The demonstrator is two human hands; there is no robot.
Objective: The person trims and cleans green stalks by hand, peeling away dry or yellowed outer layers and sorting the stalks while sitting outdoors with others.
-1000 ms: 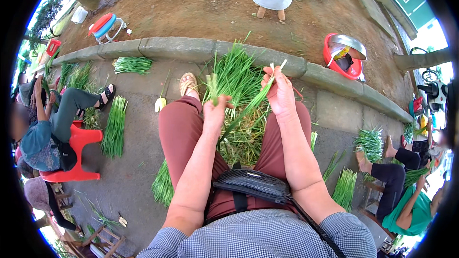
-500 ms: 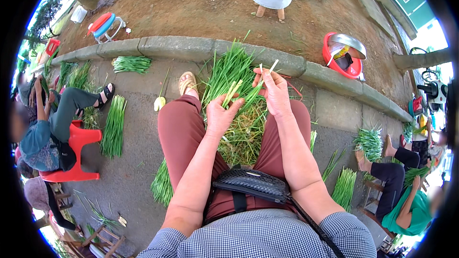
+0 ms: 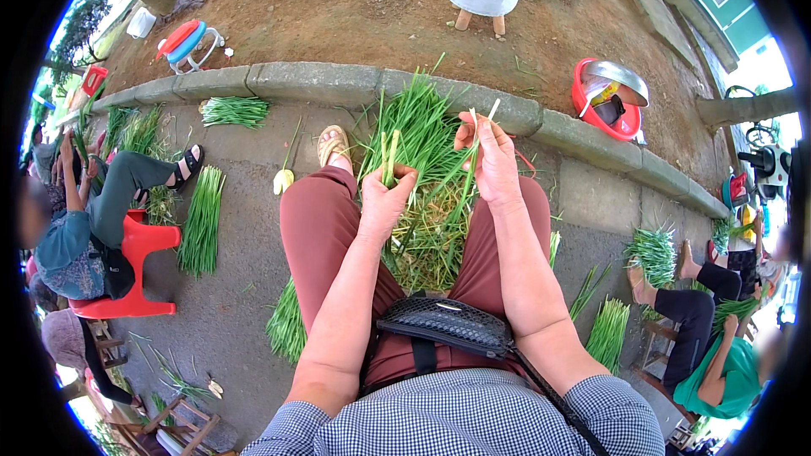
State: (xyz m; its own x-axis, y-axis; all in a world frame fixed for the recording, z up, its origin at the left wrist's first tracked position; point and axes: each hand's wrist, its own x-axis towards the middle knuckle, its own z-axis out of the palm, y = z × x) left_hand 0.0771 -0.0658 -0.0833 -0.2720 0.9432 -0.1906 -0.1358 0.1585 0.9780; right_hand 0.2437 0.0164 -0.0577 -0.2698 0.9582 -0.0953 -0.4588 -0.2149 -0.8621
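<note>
My left hand (image 3: 386, 200) is closed around a few yellowish-green stalks (image 3: 390, 154), which look like garlic chives and stand almost upright. Higher and to the right, my right hand (image 3: 492, 162) pinches a few white-ended green stalks (image 3: 469, 190) between thumb and fingers. The two hands are apart. Beyond them, between my knees and the kerb, lies a large heap of long green stalks (image 3: 414, 122). Below the hands, a pile of tangled, yellowing trimmings (image 3: 422, 241) fills the space between my legs.
A stone kerb (image 3: 312, 84) runs across ahead. Bundled stalks (image 3: 201, 224) lie at left, with others (image 3: 607, 333) at right. A red basin (image 3: 621, 122) with a metal lid sits beyond the kerb. People sit on both sides, one on a red stool (image 3: 144, 266).
My left hand has turned and drawn slightly away from the right, bringing its stalks from a slant to nearly upright. My right hand has barely shifted and keeps its pinch.
</note>
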